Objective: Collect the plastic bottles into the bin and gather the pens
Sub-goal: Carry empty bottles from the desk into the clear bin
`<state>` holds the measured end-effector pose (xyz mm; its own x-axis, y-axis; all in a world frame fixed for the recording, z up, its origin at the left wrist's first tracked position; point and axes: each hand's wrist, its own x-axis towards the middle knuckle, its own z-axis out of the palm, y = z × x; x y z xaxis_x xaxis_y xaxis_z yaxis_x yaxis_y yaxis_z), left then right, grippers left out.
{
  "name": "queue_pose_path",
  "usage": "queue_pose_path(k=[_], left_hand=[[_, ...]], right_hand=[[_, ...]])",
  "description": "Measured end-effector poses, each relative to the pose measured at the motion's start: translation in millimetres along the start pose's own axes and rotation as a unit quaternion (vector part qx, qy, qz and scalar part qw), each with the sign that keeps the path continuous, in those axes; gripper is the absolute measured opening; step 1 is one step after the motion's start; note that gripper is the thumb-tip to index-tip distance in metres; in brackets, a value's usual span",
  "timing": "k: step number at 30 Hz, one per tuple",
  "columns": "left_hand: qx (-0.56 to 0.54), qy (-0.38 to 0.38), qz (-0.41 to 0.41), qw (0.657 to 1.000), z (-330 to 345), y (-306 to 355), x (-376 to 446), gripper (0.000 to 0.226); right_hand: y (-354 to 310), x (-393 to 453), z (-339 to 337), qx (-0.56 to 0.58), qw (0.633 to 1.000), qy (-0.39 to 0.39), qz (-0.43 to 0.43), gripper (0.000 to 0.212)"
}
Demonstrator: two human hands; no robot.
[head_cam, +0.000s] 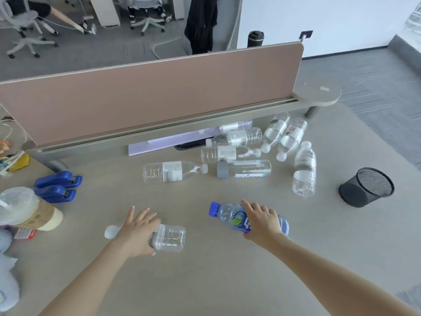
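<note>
Bottles first: my left hand (139, 231) wraps a clear ribbed plastic bottle (168, 238) lying near me, my right hand (262, 221) grips a blue-capped labelled bottle (230, 218). Both look empty, light, crushable; mid-body holds suit. Black mesh bin (366, 187) sits far right.

Head view, down over desk (227, 281)

Bottles (237, 153) left of bin (366, 187), on desk (227, 270).
</note>
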<state>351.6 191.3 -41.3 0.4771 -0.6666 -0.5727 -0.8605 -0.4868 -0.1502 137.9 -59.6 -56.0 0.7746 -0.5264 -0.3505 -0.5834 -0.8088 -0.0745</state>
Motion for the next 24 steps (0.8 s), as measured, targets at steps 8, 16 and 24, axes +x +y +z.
queue_pose_path(k=[8,16,24], left_hand=[[-0.199,0.141,-0.008,0.970,-51.4,78.8,1.6,0.065],[-0.458,0.134,0.077,0.876,-110.7,215.9,-15.9,0.042],[-0.567,0.076,0.178,0.801,-134.6,390.3,-57.5,0.066]], right_hand=[[53.9,-47.9,2.1,0.109,0.990,-0.043,0.079,0.090],[140.5,-142.8,-1.7,0.244,0.953,0.028,0.179,0.088],[256.4,-277.9,8.5,0.371,0.879,0.109,0.280,0.090]])
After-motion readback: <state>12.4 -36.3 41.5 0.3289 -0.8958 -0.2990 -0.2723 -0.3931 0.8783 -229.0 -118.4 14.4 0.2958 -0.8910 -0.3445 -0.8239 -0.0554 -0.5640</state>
